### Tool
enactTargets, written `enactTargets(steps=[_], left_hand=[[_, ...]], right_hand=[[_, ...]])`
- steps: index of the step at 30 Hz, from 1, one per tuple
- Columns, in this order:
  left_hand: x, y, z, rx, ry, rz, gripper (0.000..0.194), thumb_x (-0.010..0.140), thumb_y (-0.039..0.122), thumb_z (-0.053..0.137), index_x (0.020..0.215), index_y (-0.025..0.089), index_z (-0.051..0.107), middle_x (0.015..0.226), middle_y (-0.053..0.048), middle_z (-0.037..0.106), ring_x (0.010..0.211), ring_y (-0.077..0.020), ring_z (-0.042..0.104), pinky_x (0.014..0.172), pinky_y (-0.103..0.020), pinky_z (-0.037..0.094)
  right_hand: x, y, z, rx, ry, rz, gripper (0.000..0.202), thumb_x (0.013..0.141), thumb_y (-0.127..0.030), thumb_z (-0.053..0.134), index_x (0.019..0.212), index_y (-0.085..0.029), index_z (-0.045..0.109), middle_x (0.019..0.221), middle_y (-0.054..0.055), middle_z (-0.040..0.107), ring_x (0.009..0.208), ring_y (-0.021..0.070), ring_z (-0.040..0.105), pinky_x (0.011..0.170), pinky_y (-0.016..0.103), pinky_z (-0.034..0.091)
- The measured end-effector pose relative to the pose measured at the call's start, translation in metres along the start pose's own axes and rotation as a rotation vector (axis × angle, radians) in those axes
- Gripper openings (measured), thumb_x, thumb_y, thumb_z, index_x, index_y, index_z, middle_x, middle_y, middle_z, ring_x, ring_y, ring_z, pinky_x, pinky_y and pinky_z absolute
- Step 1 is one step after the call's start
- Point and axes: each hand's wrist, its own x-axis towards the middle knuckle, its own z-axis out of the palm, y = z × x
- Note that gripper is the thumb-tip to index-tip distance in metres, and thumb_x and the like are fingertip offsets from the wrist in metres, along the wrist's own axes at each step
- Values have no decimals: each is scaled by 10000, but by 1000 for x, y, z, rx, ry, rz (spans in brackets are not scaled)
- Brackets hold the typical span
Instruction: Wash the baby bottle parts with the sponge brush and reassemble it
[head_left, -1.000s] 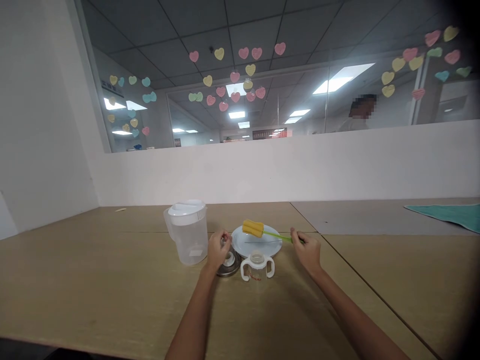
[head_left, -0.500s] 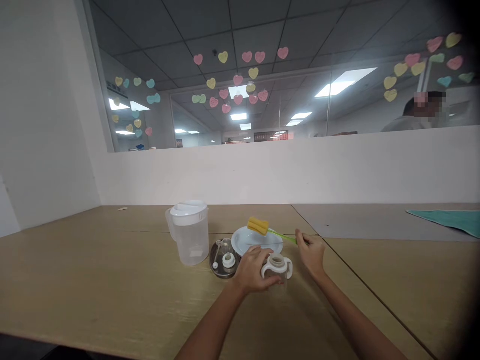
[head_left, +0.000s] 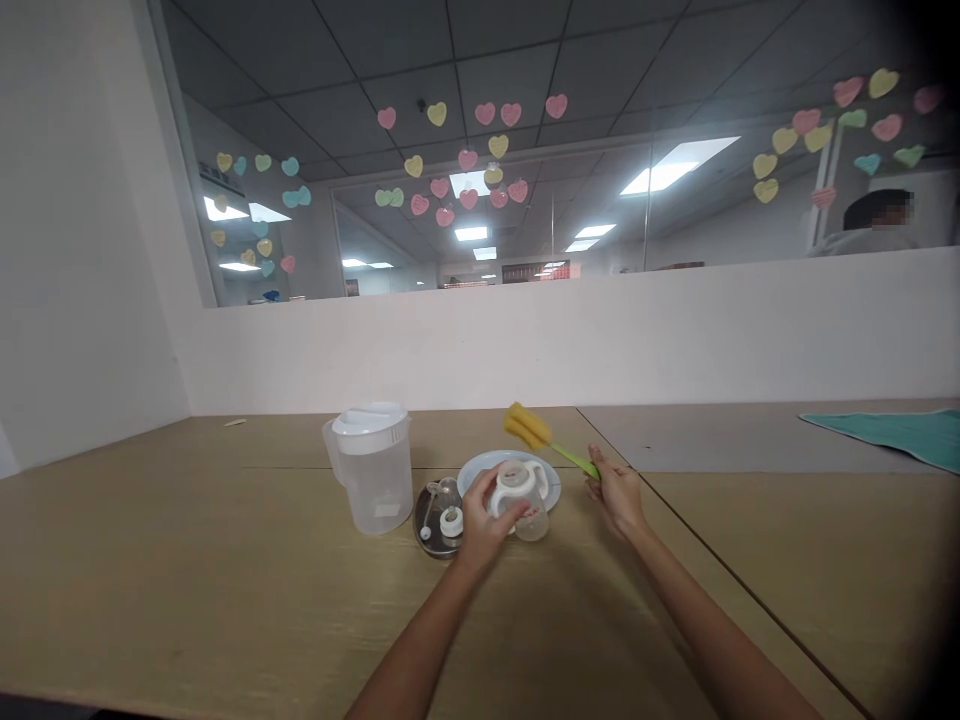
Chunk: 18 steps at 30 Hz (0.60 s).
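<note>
My left hand point(head_left: 486, 510) is wrapped round a clear baby bottle point(head_left: 531, 518) with white side handles and an open neck, tilted away from me over the near part of a pale plate point(head_left: 553, 490). In my right hand point(head_left: 616, 492) is the green handle of a bottle brush point(head_left: 531, 428). Its yellow sponge head points up and left, above the plate's far rim and apart from the bottle. Left of the plate, a small metal dish point(head_left: 424, 540) holds a white ring cap point(head_left: 451, 521), a clear cover and a thin straw-like piece with a white end.
A translucent lidded pitcher point(head_left: 375, 480) stands left of the metal dish. Far right lies a teal cloth point(head_left: 892, 438). A low white wall point(head_left: 465, 355) with a window closes off the table's back; a person is behind the glass.
The bottle has risen and moved left over the plate, tilting away from me. The brush has lifted off the plate, its handle now more steeply slanted. My view has shifted slightly.
</note>
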Motion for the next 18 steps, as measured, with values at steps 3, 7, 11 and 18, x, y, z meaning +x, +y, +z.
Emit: enactTargets(steps=[3,7,11,18], left_hand=[[7,-1,-4,-17,66,-18,435,695,376,679,1053,140,604,1058,-103,616,1006,-222,572,909,-354,445],[13,-9,-12,135,191,21,531,671,393,703,1138,182,562,1086,-90,582,993,-209,578,848,-331,482],[18,-12,-28,496,274,138,530,696,382,692,1185,245,541,1075,-70,553,989,-202,561,874,-345,471],[19,-20,-52,829,114,434,501,781,223,604,1263,261,474,1113,-92,499,1051,-201,516,910,-345,465]], right_hand=[[-1,-5,2,120,-122,11,472,633,-562,661,523,-220,356,447,-108,193,393,59,189,389,224,229],[-1,-8,0,-110,-175,-5,458,589,-571,686,496,-194,443,414,-86,283,392,63,251,400,228,227],[1,-12,-4,-341,-169,-44,440,573,-588,680,517,-167,562,384,-60,372,385,77,314,414,235,245],[4,-15,-8,-514,-195,-189,389,602,-547,677,541,-164,653,589,34,626,604,158,547,605,251,402]])
